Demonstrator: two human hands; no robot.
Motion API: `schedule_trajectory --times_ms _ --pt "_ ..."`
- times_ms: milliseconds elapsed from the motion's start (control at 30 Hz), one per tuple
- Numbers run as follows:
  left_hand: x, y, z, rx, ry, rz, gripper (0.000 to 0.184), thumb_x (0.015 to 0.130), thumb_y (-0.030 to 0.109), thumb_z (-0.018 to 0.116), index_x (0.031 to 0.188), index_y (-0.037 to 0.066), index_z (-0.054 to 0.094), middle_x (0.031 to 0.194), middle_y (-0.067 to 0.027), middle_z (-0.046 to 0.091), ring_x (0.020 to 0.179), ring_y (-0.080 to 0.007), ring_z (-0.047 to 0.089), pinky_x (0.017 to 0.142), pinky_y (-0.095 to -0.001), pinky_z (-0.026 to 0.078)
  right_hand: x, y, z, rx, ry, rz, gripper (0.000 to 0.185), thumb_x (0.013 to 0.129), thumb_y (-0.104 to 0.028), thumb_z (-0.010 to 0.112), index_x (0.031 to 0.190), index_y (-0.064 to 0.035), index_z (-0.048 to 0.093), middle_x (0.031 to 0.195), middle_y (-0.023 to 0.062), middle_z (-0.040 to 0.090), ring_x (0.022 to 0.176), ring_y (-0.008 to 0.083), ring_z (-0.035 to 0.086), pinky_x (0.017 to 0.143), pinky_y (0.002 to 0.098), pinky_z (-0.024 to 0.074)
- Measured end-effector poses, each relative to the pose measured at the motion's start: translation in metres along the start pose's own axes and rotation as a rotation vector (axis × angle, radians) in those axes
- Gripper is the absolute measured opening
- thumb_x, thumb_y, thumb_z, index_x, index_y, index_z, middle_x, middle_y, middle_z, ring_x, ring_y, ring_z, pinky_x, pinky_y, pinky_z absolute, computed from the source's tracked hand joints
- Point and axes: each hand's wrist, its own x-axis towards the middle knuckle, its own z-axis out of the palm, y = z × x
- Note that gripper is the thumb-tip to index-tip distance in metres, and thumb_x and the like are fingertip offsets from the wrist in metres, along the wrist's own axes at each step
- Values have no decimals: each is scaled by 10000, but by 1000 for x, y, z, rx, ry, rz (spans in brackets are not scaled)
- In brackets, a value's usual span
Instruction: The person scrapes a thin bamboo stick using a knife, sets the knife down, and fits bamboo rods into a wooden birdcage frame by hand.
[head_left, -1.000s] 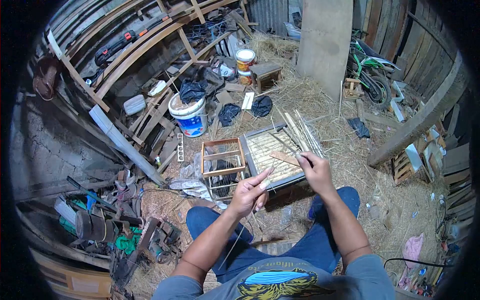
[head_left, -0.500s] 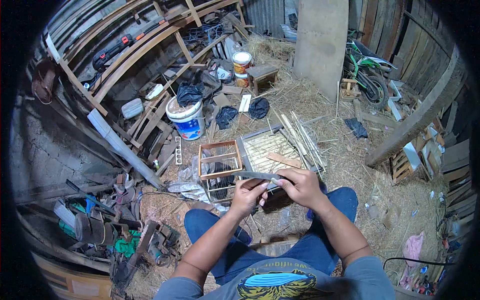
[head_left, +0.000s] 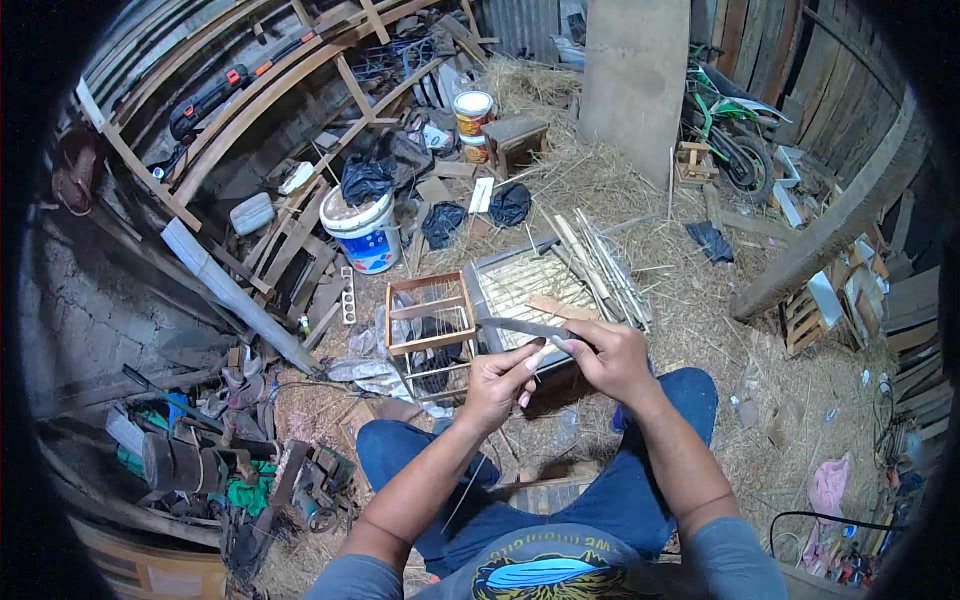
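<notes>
From where I stood, the right hand (head_left: pixel 603 358) was closed around a knife (head_left: pixel 525 327), with the blade directed leftward across the near part of the bench (head_left: pixel 512 253). The left hand (head_left: pixel 495 388) pinched a thin strip (head_left: pixel 548 350) just below the blade; its tail (narrow enough to lose against the trousers) ran down toward the lap. Contact between blade and strip could not be confirmed. A bundle of split sticks (head_left: pixel 595 265) lay along the bench's right side, with a flat wooden slat (head_left: pixel 558 306) near it. A rectangular wooden frame (head_left: pixel 431 345) was located at the bench's left side; a white-and-blue bucket (head_left: pixel 362 240) stood beyond the frame.
</notes>
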Motion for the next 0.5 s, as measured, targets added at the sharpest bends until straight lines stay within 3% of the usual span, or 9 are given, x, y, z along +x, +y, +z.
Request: schedule_trajectory --times_ms 133,200,500 --pt "0 -6 0 -23 12 30 220 934 96 674 1086 -61 701 735 -61 661 554 -77 577 441 -208 442 -6 -4 6 18 -49 -99 178 838 -249 713 955 -117 738 769 98 702 659 275 689 558 374 525" --pt "1 -8 -2 25 44 -21 208 935 88 672 1081 -57 702 738 -55 660 559 -73 577 439 -207 438 -5 6 11 28 33 -94 175 841 -253 711 952 -120 736 758 96 699 647 276 686 547 373 521" --pt "-5 -19 -6 22 54 1 214 939 70 656 1114 -46 697 705 -34 638 562 -75 574 435 -211 425 -11 3 12 -27 -59 -97 187 850 -280 708 944 -120 733 763 83 707 640 267 688 545 378 521"
